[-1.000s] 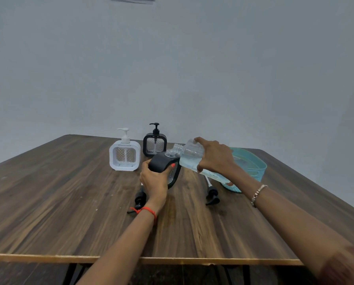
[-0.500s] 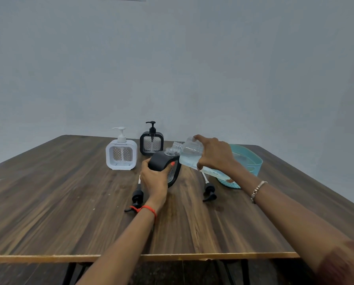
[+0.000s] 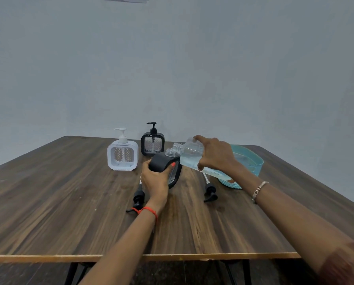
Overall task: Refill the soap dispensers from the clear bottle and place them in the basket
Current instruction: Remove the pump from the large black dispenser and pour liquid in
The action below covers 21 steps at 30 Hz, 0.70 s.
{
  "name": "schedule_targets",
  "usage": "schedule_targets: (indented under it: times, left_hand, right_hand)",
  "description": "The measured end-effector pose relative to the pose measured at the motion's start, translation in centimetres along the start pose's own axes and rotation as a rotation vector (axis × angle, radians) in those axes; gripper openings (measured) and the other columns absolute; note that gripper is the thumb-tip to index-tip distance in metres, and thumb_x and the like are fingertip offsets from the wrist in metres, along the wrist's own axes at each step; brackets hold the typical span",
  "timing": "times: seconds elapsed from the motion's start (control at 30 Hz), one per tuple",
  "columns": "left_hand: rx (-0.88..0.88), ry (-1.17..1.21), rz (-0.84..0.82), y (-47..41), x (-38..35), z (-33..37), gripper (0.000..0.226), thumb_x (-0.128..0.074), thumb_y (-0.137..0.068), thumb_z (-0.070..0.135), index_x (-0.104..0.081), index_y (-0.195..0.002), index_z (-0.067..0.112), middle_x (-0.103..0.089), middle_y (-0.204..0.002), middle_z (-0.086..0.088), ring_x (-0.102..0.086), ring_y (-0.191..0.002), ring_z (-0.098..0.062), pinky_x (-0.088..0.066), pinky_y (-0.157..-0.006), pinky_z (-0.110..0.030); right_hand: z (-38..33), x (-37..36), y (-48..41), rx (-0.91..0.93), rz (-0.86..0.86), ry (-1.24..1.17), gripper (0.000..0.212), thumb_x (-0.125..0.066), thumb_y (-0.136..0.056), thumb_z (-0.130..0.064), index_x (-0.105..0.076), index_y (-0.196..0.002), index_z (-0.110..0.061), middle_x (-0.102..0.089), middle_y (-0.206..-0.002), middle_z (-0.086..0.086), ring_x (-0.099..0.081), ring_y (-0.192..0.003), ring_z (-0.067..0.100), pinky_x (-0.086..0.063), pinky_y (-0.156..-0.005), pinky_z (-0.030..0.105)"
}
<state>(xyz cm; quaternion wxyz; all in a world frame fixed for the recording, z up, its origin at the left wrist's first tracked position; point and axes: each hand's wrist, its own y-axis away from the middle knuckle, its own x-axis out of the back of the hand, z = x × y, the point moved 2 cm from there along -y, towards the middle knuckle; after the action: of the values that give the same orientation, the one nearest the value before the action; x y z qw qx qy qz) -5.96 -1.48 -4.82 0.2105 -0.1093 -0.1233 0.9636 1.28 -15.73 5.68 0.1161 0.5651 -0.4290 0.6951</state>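
Observation:
My left hand (image 3: 154,178) grips a black-framed soap dispenser (image 3: 173,171) with its pump off, tilted toward the right on the table. My right hand (image 3: 216,154) holds the clear bottle (image 3: 189,155) tipped over, its threaded neck right at the dispenser's open mouth; pale liquid fills its lower part. Two black pump heads lie on the table, one (image 3: 138,197) left of my left wrist, the other (image 3: 210,191) to the right. A white dispenser (image 3: 122,155) and a second black dispenser (image 3: 152,142) stand upright behind. The turquoise basket (image 3: 252,161) sits behind my right forearm.
The dark wooden table (image 3: 59,202) has its near edge close to me, with black legs below. A plain grey wall stands behind the table.
Both hands keep the same hold; the bottle stays tipped at the dispenser's mouth. Only the head view has shifted slightly.

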Motion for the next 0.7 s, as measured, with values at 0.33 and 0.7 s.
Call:
schedule_targets:
  times: [0.33, 0.7]
  left_hand:
    - [0.013, 0.013, 0.006, 0.07, 0.04, 0.08, 0.061, -0.087, -0.055, 0.03, -0.055, -0.105, 0.016, -0.064, -0.099, -0.002, -0.061, -0.095, -0.023, -0.053, -0.082, -0.042]
    - [0.008, 0.041, 0.0, 0.02, 0.18, -0.06, 0.056, -0.088, -0.056, 0.027, -0.053, -0.099, 0.02, -0.06, -0.094, 0.003, -0.06, -0.091, -0.019, -0.053, -0.078, -0.036]
  right_hand:
    - [-0.11, 0.21, 0.15, -0.011, -0.001, 0.019, 0.082, -0.081, -0.053, -0.026, -0.044, -0.127, -0.026, -0.047, -0.069, -0.002, -0.05, -0.068, 0.02, -0.034, -0.058, 0.024]
    - [-0.42, 0.24, -0.06, -0.004, -0.014, 0.013, 0.083, -0.08, -0.053, -0.025, -0.044, -0.127, -0.026, -0.05, -0.079, -0.001, -0.049, -0.072, 0.02, -0.036, -0.061, 0.026]
